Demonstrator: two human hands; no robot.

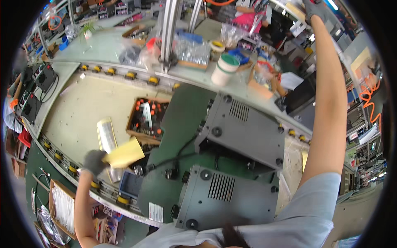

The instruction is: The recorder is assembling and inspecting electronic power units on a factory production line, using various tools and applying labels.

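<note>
White bucket (222, 75) — potted plant (87, 33) — coiled orange hose (366, 94)

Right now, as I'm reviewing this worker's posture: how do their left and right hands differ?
The left hand is low in the picture's left half; the right hand is up at the top right.
The left hand holds a yellow sheet; whether the right hand holds anything cannot be told.
Both wear dark gloves.

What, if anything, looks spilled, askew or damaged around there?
Mostly minor things: a small white scrap lies alone on the speckled, pale, flat work surface, like stray litter. The two grey, slotted, rectangular boxes seem slightly askew to each other, round black feet facing up. I see no clear damage.
</note>
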